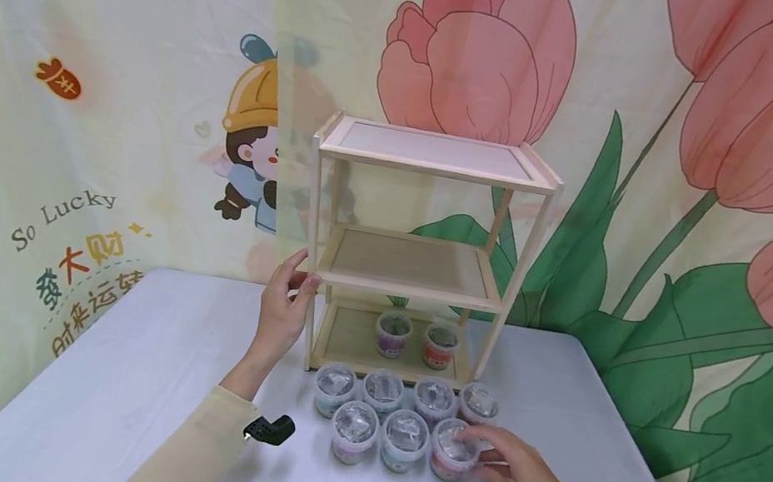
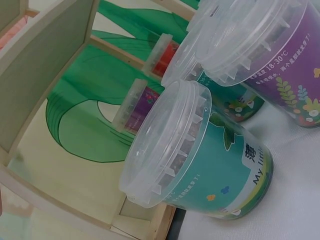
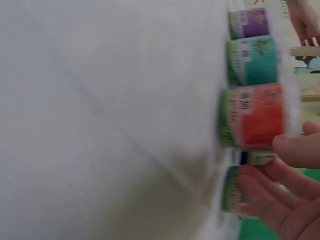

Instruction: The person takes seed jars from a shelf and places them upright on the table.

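My left hand (image 1: 284, 309) grips the left front post of a small wooden three-tier shelf rack (image 1: 409, 288) at its middle tier. Beside the front row of lidded plastic tubs, my right hand (image 1: 524, 473) touches the red-labelled tub (image 1: 451, 458) at that row's right end. In the right wrist view, one fingertip meets that red tub (image 3: 262, 117) near its lid, while the other fingers (image 3: 265, 195) spread away from it. A teal-labelled tub (image 1: 403, 446) and a purple-labelled tub (image 1: 353, 438) stand to its left.
A second row of several tubs (image 1: 381, 392) stands right before the rack. On the bottom tier sit a purple tub (image 1: 392, 335) and a red tub (image 1: 441, 345). White cloth (image 1: 190, 328) covers the table. A printed curtain (image 1: 155, 70) hangs behind.
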`<state>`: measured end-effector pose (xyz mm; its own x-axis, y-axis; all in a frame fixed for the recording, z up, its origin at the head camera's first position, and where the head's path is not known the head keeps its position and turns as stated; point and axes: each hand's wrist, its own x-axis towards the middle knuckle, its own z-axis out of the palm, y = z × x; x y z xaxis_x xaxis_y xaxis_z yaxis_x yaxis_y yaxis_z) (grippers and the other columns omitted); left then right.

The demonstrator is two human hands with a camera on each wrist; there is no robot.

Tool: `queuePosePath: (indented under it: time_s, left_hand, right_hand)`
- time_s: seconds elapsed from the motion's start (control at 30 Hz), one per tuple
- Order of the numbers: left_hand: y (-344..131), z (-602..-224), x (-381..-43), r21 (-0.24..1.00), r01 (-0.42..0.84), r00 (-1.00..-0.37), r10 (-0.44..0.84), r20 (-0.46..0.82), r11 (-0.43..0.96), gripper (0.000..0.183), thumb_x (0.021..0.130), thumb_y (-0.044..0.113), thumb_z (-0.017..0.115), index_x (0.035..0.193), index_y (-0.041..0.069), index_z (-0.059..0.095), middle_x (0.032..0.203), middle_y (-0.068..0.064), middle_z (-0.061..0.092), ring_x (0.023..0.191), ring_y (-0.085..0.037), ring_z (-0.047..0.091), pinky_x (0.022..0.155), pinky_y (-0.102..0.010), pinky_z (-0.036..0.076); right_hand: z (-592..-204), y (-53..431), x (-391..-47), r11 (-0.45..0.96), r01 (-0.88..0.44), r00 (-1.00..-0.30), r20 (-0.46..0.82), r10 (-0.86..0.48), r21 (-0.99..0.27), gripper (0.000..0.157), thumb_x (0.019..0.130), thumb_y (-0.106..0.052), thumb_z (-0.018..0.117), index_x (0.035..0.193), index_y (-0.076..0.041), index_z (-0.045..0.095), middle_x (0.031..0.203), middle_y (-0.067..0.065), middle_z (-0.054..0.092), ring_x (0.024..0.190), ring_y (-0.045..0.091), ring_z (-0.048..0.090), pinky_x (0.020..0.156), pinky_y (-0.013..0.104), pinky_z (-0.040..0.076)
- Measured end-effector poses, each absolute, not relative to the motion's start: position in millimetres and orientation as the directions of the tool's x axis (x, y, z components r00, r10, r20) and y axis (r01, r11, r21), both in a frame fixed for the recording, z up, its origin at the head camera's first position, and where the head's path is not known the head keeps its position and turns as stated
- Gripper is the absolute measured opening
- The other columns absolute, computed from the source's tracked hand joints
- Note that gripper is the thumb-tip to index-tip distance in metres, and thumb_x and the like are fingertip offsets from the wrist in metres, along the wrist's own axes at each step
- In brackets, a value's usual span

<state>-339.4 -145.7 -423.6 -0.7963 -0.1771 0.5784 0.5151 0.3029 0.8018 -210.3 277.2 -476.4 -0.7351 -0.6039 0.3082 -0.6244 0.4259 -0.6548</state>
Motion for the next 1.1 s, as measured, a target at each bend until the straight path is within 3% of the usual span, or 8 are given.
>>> queuePosePath:
  time_s: [0.17,0.47,0.73,0.93,1.1]
  left_hand:
    - [-146,-424,-340,0.803,0.516,-0.796,-0.180,0.578,0.298,0.052,0.108,0.026,0.065,0.157,0.017,0.050,0.121,-0.015,0.062,0.109,-0.022,0.061,0.093,-0.043,0.051]
    - [-148,-426,-339,0.801,0.512,-0.790,-0.196,0.581,0.309,0.051,0.108,0.024,0.065,0.157,0.015,0.051,0.122,-0.015,0.063,0.109,-0.022,0.062,0.091,-0.040,0.049]
    - [-147,-426,-338,0.796,0.518,-0.788,-0.189,0.587,0.312,0.051,0.108,0.024,0.064,0.157,0.015,0.050,0.122,-0.016,0.062,0.110,-0.024,0.061,0.092,-0.046,0.050]
    - [-146,-425,-338,0.793,0.518,-0.784,-0.191,0.590,0.322,0.051,0.108,0.025,0.064,0.157,0.015,0.050,0.123,-0.017,0.062,0.110,-0.025,0.061,0.093,-0.047,0.050]
    - [-144,-424,-339,0.783,0.521,-0.776,-0.193,0.601,0.340,0.053,0.108,0.024,0.065,0.157,0.015,0.050,0.122,-0.015,0.063,0.109,-0.024,0.062,0.091,-0.042,0.050]
  right_hand:
    - [-440,281,-212,0.519,-0.588,-0.781,0.269,-0.564,-0.620,0.041,0.098,0.004,0.071,0.137,-0.004,0.063,0.134,0.021,0.066,0.106,0.029,0.073,0.085,0.034,0.062]
    - [-393,258,-234,0.508,-0.547,-0.786,0.200,-0.585,-0.665,0.043,0.101,0.000,0.069,0.143,-0.002,0.058,0.140,0.023,0.063,0.118,0.043,0.069,0.094,0.036,0.060]
    - [-385,223,-266,0.484,-0.534,-0.771,0.164,-0.615,-0.693,0.048,0.103,-0.004,0.067,0.148,-0.008,0.055,0.149,0.019,0.057,0.122,0.042,0.068,0.099,0.043,0.058]
    - [-388,199,-294,0.501,-0.494,-0.783,0.112,-0.612,-0.710,0.051,0.103,-0.005,0.068,0.151,-0.004,0.051,0.153,0.021,0.053,0.131,0.045,0.061,0.105,0.050,0.054]
    - [-392,180,-313,0.547,-0.451,-0.808,0.063,-0.585,-0.705,0.054,0.102,-0.008,0.069,0.153,-0.005,0.051,0.155,0.021,0.051,0.123,0.039,0.065,0.097,0.047,0.057]
